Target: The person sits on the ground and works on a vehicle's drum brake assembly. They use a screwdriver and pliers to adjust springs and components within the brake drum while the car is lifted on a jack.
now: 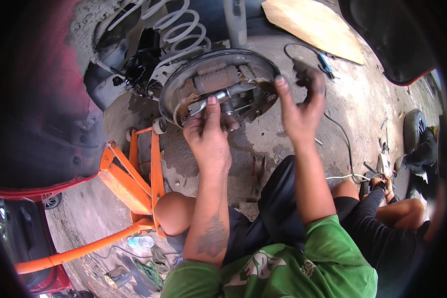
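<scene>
In front of me is a drum brake backing plate (pixel 170 102), round, dark and tilted, with rusty brown brake parts (pixel 216 79) on its face. My left hand (pixel 209 136) is closed on a silvery brake adjuster (pixel 199 106) with a small toothed wheel, held against the lower part of the brake. The thumb presses on the metal; the other fingers are partly hidden behind it. At the plate's right edge, my right hand (pixel 303 107) is raised with thumb and fingers apart and nothing between them. Its fingertips are dark and slightly blurred.
A pale coil spring (pixel 186 32) rises behind the brake. Left of my knee stands an orange floor jack (pixel 129 186), beside the red car body (pixel 44 94). A wooden board (pixel 315 27), a cable (pixel 350 144) and a plastic bottle (pixel 140 242) lie around. A co-worker (pixel 382 233) crouches at right.
</scene>
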The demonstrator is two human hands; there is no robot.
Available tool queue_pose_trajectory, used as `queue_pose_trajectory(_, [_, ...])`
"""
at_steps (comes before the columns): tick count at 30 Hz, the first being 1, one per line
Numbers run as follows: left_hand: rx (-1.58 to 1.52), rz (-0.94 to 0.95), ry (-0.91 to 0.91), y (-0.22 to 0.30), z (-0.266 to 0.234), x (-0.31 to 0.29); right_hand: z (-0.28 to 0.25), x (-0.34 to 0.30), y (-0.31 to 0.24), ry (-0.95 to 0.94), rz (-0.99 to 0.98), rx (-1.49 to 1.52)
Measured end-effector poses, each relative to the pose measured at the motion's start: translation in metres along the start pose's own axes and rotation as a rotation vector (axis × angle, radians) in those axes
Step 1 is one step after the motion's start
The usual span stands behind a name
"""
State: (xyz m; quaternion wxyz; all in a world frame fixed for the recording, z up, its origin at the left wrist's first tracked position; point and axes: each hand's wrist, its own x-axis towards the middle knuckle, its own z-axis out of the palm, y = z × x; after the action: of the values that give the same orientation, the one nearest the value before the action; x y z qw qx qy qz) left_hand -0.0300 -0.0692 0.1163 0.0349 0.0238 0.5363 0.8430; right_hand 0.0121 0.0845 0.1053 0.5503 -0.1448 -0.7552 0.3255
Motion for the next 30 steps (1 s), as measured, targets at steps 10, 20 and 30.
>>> queue_pose_trajectory(10, [-0.010,-0.080,-0.112,0.020,0.005,0.000,0.013,0.025,0.042,-0.689,0.487,0.828])
queue_pose_trajectory(20, [-0.062,-0.160,-0.165,0.016,-0.005,0.013,0.016,0.029,0.036,-0.511,-0.049,0.442])
queue_pose_trajectory(30, [-0.034,-0.162,-0.242,0.012,-0.012,0.013,0.017,0.028,0.027,-0.431,-0.224,0.187])
